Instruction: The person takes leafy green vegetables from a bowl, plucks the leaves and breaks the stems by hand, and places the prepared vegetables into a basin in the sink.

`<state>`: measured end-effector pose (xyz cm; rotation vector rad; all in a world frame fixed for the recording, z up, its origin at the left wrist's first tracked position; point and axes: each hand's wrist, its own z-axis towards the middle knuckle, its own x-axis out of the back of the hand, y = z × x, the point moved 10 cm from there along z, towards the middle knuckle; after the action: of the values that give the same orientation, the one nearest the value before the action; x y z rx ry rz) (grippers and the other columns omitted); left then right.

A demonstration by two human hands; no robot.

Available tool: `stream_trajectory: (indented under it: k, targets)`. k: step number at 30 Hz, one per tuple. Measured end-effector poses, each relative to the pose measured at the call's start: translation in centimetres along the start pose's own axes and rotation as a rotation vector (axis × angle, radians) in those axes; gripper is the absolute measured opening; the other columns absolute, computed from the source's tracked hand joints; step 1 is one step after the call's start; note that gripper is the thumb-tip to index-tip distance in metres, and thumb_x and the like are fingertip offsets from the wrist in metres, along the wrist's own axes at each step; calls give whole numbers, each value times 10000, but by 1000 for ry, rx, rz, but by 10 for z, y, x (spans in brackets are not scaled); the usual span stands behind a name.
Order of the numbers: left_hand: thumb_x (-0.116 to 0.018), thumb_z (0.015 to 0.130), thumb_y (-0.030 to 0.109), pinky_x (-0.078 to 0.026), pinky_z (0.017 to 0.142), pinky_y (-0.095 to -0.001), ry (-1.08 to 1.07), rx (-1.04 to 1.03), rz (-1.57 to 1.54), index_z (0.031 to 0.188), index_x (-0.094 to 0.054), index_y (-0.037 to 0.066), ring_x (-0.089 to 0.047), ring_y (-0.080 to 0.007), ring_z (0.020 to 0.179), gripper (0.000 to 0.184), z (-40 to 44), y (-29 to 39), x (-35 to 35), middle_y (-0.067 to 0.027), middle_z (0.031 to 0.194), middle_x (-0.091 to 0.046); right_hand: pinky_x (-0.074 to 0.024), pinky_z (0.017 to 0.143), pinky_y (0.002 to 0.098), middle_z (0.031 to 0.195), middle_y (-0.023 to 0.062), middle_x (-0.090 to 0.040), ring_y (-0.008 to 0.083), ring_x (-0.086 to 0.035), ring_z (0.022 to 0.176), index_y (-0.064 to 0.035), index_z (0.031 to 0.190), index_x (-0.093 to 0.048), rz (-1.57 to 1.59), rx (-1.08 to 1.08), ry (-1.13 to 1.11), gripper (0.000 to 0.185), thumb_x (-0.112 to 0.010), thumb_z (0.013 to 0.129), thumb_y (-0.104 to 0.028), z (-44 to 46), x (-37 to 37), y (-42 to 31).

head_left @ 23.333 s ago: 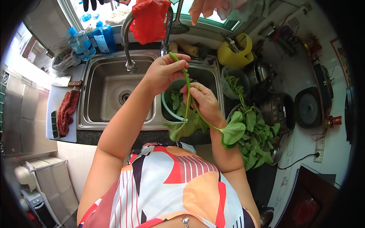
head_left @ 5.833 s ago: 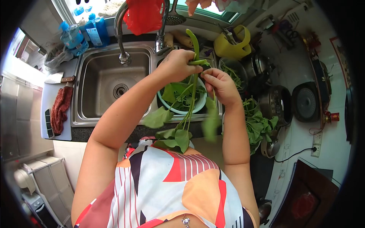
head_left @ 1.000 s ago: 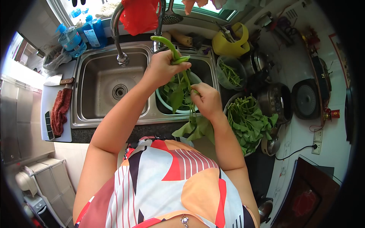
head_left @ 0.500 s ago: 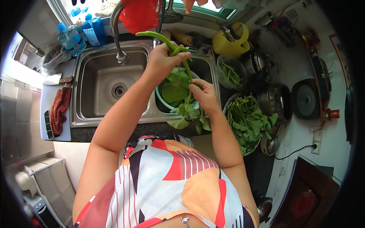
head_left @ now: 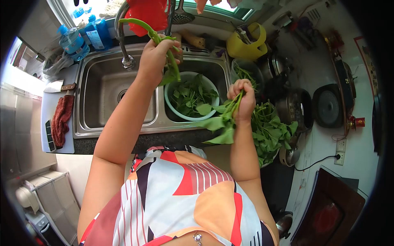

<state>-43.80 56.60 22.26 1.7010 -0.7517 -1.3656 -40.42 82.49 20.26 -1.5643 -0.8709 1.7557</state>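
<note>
My left hand [head_left: 152, 61] is closed around thick green vegetable stems [head_left: 172, 67], raised over the double sink between its two basins. One stem curves up past the faucet. My right hand [head_left: 245, 98] grips a bunch of leafy greens [head_left: 221, 125], whose leaves hang left over the counter's front edge. Between the hands, a pale bowl [head_left: 170, 105] sits in the right basin with loose green leaves [head_left: 191, 96] inside. Just beyond my right hand stands a clear plastic container [head_left: 257, 76] with cut stems, partly hidden. More leafy greens [head_left: 271, 131] are heaped to its near side.
The faucet [head_left: 128, 61] hangs over the left basin [head_left: 102, 90]. A cleaver [head_left: 59, 86] and a brown cloth [head_left: 62, 121] lie on a white board [head_left: 46, 135] at left. Blue bottles [head_left: 98, 35], a yellow basket [head_left: 246, 47] and a rice cooker [head_left: 295, 108] stand around.
My hands have moved apart: the left up and leftward with the stems, the right to the right with the leafy part. The two pieces are now separate, and the bowl is more exposed.
</note>
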Motion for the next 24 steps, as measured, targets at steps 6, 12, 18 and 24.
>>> stream_trajectory:
  k: [6,12,18,24]
  targets:
    - [-557,808,106,-321,394,-210,-463,240,343,954,-501,83,-436,-81,439,158,-27,-51,-43,-1,537,-444,-411,572,285,653,20,-419,138,-432,575,-89,767,-435,208,30,5,168,-393,892,-193,7,-21,-22]
    - [-525,878,208,-448,514,-303,-463,689,216,913,-498,67,-534,-175,562,148,-37,-159,-54,-49,679,-536,-346,481,249,558,-29,-363,90,-352,452,-108,804,-472,200,-296,171,176,-409,914,-230,-28,32,12]
    - [-464,914,213,-477,697,-390,-288,746,-110,970,-475,52,-575,-254,756,171,-2,-178,-127,-83,801,-572,-333,466,247,549,-20,-356,87,-338,438,-93,809,-479,248,-330,367,152,-422,903,-197,-102,77,12]
    - [-448,922,198,-468,757,-420,-321,711,-349,1016,-461,23,-547,-276,789,200,35,-201,-254,-116,848,-538,-325,475,250,548,-19,-356,88,-331,451,-102,804,-475,248,-187,522,138,-424,896,-191,-139,113,-27]
